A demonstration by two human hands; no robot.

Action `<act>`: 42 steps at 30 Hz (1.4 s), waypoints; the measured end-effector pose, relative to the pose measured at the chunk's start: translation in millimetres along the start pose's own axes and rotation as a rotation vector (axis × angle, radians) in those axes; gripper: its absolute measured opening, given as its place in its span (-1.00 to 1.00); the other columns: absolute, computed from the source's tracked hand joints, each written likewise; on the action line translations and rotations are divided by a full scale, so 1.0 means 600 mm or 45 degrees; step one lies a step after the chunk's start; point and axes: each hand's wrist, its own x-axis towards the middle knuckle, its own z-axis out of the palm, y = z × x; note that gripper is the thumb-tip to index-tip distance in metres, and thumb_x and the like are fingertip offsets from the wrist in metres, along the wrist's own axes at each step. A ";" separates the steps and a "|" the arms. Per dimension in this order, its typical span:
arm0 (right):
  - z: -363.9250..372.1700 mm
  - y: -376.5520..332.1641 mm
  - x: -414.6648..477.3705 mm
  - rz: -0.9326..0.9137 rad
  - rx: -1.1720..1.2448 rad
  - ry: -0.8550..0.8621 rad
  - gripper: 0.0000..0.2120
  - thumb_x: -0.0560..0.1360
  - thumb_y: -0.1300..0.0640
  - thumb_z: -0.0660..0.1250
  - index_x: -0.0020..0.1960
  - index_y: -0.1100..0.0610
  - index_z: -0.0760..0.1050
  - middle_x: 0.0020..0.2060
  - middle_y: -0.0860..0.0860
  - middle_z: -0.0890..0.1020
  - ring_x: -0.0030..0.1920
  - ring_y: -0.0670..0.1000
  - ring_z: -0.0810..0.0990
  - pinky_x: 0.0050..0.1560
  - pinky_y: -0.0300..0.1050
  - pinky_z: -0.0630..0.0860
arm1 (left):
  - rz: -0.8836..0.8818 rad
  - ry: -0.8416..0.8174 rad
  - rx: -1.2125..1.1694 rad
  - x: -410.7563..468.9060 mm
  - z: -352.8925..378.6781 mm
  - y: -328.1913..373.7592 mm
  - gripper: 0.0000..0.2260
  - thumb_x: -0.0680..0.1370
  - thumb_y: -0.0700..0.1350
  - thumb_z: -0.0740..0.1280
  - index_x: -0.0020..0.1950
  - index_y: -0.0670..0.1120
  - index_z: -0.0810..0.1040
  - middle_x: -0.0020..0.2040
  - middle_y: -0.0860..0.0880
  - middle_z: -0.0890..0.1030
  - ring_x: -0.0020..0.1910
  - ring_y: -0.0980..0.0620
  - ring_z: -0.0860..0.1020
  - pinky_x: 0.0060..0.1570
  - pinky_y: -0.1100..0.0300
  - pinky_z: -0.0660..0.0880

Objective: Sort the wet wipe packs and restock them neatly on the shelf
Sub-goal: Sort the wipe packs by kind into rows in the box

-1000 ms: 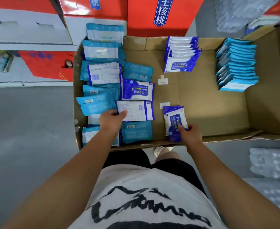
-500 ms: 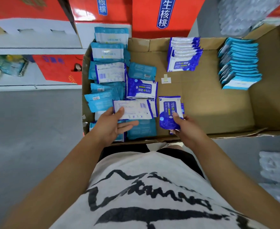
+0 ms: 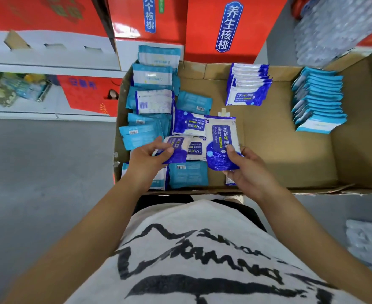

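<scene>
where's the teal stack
Head view: the teal stack sits far right in the box, by its right wall, right of the blue stack.
</scene>
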 end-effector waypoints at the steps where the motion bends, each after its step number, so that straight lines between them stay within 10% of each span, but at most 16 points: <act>1: 0.000 0.003 -0.001 0.007 -0.002 -0.005 -0.73 0.58 0.15 0.37 0.25 0.16 0.48 0.14 0.08 0.69 0.12 0.03 0.69 0.14 0.04 0.62 | 0.015 -0.011 -0.015 -0.001 0.001 -0.003 -0.74 0.53 -0.20 0.51 0.19 -0.07 0.61 0.38 0.00 0.57 0.23 0.03 0.64 -0.06 0.21 0.65; 6: 0.006 0.011 -0.007 0.008 -0.065 -0.015 -0.70 0.58 0.14 0.37 0.28 0.19 0.46 0.11 0.07 0.70 0.04 -0.01 0.71 -0.11 -0.10 0.63 | -0.156 -0.091 -0.087 -0.007 0.015 0.007 -0.55 0.52 -0.20 0.51 0.35 -0.06 0.45 0.17 -0.05 0.68 0.10 0.04 0.70 0.11 0.05 0.65; 14: -0.001 0.010 -0.008 -0.179 -0.477 0.022 -0.76 0.52 0.07 0.46 0.12 0.05 0.46 0.04 -0.01 0.72 0.03 0.00 0.72 0.06 0.00 0.64 | -0.317 -0.407 -0.391 -0.035 0.066 0.017 -0.63 0.46 -0.29 0.46 0.25 -0.14 0.56 0.14 -0.13 0.72 0.08 -0.02 0.72 -0.12 0.14 0.69; 21: -0.046 0.012 0.013 -0.081 -0.703 -0.191 -0.75 0.51 -0.06 0.47 0.04 0.09 0.58 0.01 -0.03 0.72 0.05 -0.05 0.70 0.06 -0.05 0.64 | -0.352 -0.196 -0.234 -0.042 0.131 -0.007 -0.69 0.55 -0.11 0.47 0.26 -0.14 0.57 0.13 -0.10 0.73 0.05 -0.02 0.73 -0.04 0.08 0.67; 25: -0.144 0.016 0.110 0.007 -0.728 0.320 -0.82 0.56 -0.02 0.37 -0.03 0.09 0.61 -0.09 0.07 0.72 -0.12 -0.01 0.68 -0.01 -0.02 0.67 | -0.402 -0.045 -0.230 -0.038 0.141 -0.039 -0.70 0.53 -0.12 0.51 0.24 -0.11 0.61 0.10 -0.09 0.74 0.05 -0.05 0.73 0.06 -0.03 0.65; 33: -0.231 0.069 0.219 0.211 -1.333 0.258 -0.28 0.15 -0.31 0.53 0.13 0.15 0.63 0.03 0.06 0.71 0.00 0.11 0.69 0.07 -0.04 0.59 | -0.473 0.048 -0.220 -0.064 0.137 -0.080 -0.70 0.56 -0.17 0.47 0.27 -0.05 0.56 0.10 -0.04 0.74 0.07 -0.04 0.72 -0.04 0.02 0.65; 42: -0.188 0.081 0.189 0.121 -1.074 0.243 -0.73 0.44 0.01 0.52 0.04 0.12 0.59 0.04 0.10 0.70 0.02 0.12 0.67 0.17 0.12 0.58 | -0.482 0.118 -0.130 -0.050 0.107 -0.075 -0.65 0.55 -0.16 0.48 0.32 -0.01 0.55 0.16 -0.04 0.71 0.14 -0.06 0.69 0.06 -0.06 0.67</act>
